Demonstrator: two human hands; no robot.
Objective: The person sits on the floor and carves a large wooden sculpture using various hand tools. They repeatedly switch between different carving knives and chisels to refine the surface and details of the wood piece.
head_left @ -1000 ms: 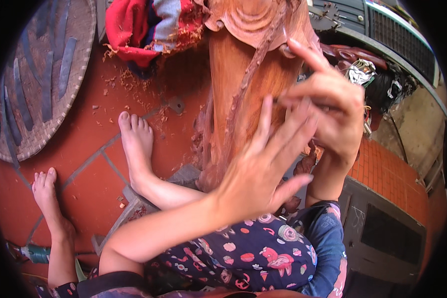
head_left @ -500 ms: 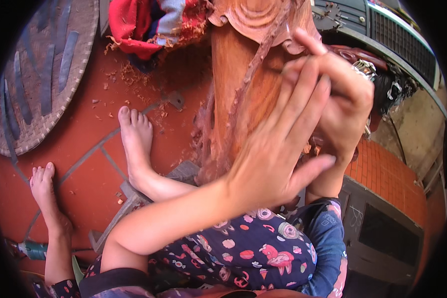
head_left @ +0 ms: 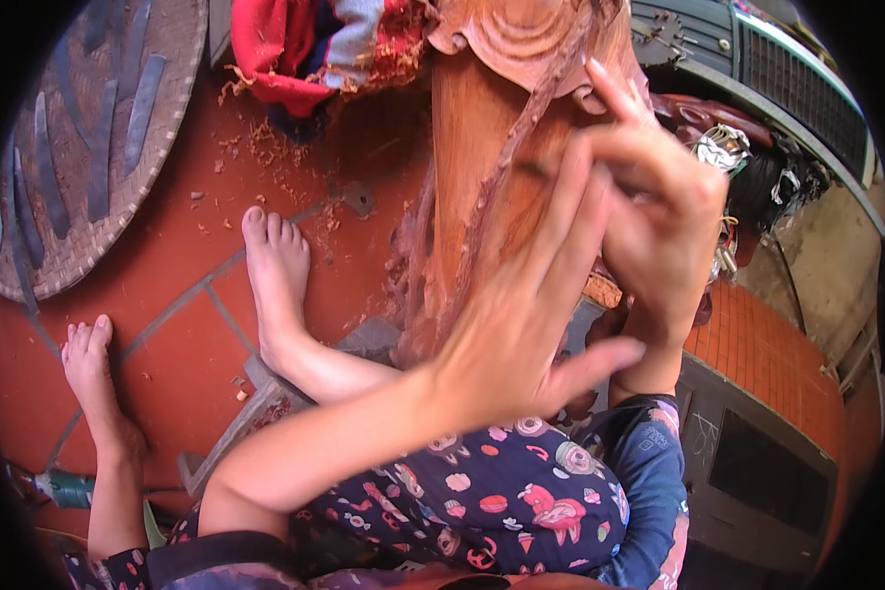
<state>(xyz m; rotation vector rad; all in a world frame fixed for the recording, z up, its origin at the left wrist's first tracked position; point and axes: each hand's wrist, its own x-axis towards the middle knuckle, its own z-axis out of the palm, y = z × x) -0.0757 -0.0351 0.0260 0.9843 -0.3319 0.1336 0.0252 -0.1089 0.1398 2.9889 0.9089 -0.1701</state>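
My left hand (head_left: 501, 320) is stretched out, fingers straight and thumb apart, with nothing in it. It crosses in front of my right hand (head_left: 667, 221), hiding part of it. My right index finger points up along the wood while the other fingers curl in. A blurred dark tip shows by those curled fingers, but what they hold is hidden and smeared by motion. Beyond both hands stands a reddish-brown wood carving (head_left: 462, 118), with scroll-like ridges at its top and a rough, bark-like strip running down it.
A round woven tray (head_left: 79, 197) at the left holds several flat dark metal blades. Red and blue cloth (head_left: 285, 59) with wood shavings lies beside the carving. My bare feet (head_left: 277, 270) rest on red floor tiles. A green power tool (head_left: 69, 489) lies lower left; a dark metal cabinet (head_left: 762, 462) stands right.
Both hands have shifted a little left and down against the carving, staying crossed. The whole view has slid slightly, and the tray and cloth sit a bit further right.
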